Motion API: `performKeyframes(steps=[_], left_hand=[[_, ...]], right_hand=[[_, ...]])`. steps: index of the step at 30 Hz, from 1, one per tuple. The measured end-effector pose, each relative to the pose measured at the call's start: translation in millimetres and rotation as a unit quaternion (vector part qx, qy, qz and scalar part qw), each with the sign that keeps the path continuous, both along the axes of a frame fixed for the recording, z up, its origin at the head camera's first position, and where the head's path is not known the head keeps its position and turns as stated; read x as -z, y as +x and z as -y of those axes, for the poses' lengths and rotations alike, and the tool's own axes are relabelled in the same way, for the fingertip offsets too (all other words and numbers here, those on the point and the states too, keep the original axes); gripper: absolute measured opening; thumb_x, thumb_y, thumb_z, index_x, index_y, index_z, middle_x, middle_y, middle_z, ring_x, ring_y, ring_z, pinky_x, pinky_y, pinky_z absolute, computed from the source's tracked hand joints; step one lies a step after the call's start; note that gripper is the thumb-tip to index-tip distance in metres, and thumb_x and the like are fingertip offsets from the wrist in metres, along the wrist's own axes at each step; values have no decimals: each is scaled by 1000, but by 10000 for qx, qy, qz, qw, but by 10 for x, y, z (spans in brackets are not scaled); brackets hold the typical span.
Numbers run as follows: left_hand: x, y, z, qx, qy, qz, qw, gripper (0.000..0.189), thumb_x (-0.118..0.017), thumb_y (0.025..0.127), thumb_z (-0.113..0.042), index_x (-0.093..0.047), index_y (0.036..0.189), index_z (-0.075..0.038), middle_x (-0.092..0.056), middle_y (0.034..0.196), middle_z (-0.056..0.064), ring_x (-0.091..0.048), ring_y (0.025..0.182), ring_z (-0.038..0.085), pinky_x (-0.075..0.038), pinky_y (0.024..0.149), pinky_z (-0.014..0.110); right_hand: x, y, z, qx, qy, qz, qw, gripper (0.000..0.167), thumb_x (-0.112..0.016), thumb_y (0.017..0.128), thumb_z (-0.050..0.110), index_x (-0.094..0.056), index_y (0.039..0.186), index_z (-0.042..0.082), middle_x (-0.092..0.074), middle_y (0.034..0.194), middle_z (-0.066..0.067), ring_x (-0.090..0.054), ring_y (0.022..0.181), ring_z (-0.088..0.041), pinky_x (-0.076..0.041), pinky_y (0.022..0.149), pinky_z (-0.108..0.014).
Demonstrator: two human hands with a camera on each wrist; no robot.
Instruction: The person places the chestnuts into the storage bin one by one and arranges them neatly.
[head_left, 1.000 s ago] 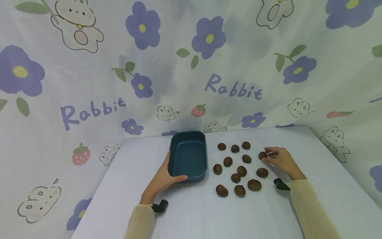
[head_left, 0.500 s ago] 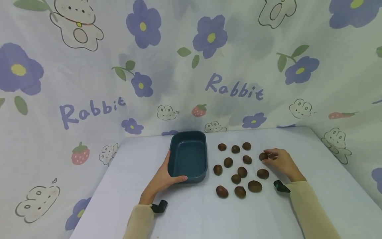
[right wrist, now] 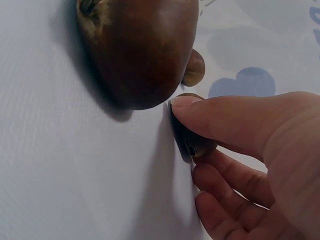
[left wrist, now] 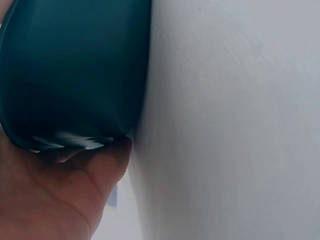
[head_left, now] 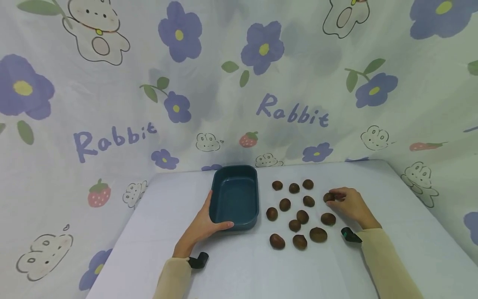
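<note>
Rabbit-printed cloth [head_left: 224, 120] hung behind the white table [head_left: 239, 270], and a person's 2 bare hands were at work on its top. From where I stood I counted 13 chestnuts [head_left: 285, 204], all of them outside the dark blue tray [head_left: 235, 199] and spread over the tabletop to its right.

At the right-hand edge of that scatter, the right hand [head_left: 349, 203] had 1 chestnut, the pinched chestnut [head_left: 328, 198], gripped between thumb and fingers. Whether it bore on the tabletop or hung barely above it, I couldn't tell. The left hand [head_left: 201, 224] was wrapped round the tray's near left corner, thumb along the near side and fingers against the left wall.

As I judged it, the step in hand was picking up that 1 chestnut while the tray was steadied. What came next seemed to call for a firm pinch, since the rounded, smooth-looking shell might slip or roll away, and a straight lift clear of the neighbouring chestnut [head_left: 328, 219] just on the near side. For the left hand, I reckoned, holding steady was enough; a careless push could slide the tray.
</note>
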State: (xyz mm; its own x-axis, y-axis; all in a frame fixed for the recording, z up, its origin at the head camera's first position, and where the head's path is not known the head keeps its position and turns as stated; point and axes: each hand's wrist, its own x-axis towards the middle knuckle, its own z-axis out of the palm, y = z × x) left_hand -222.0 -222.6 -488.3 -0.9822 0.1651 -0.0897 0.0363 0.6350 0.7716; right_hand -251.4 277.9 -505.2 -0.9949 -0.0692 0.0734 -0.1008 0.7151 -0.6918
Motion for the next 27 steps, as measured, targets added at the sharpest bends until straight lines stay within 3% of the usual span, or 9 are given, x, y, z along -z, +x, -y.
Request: performKeyframes(steps=[10, 17, 20, 27], left_hand=[[-9, -8, 15, -7, 115, -60, 9999, 138, -90, 73, -54, 7, 167, -26, -5, 176, 10, -18, 161, 41, -24, 124, 69], [-4, -1, 5, 58, 103, -35, 9999, 138, -90, 73, -55, 7, 167, -25, -6, 176, 13, -18, 160, 43, -25, 124, 69], [9, 13, 6, 22, 88, -23, 10000, 138, -90, 73, -55, 6, 168, -24, -7, 176, 12, -18, 160, 42, -25, 124, 69], [30, 4, 8, 25, 150, -27, 9999, 138, -91, 72, -51, 6, 167, -27, -7, 176, 11, -18, 161, 41, -24, 124, 68]], right_hand=[[-48, -46, 7, 30, 90, -126, 9999, 43, -79, 90, 20, -69, 124, -6, -68, 124, -29, -66, 112, -44, -55, 95, -59], [5, -11, -42, -46, 137, -26, 9999, 55, -81, 90, 21, -63, 137, 0, -67, 128, -29, -66, 113, -45, -55, 94, -60], [26, -1, -31, -255, 50, -203, 9995, 49, -81, 89, 18, -67, 131, -2, -71, 122, -26, -69, 107, -42, -56, 93, -58], [17, 4, -8, -146, 70, -382, 9991, 42, -83, 87, 17, -71, 122, -5, -75, 116, -23, -71, 102, -36, -58, 91, -52]])
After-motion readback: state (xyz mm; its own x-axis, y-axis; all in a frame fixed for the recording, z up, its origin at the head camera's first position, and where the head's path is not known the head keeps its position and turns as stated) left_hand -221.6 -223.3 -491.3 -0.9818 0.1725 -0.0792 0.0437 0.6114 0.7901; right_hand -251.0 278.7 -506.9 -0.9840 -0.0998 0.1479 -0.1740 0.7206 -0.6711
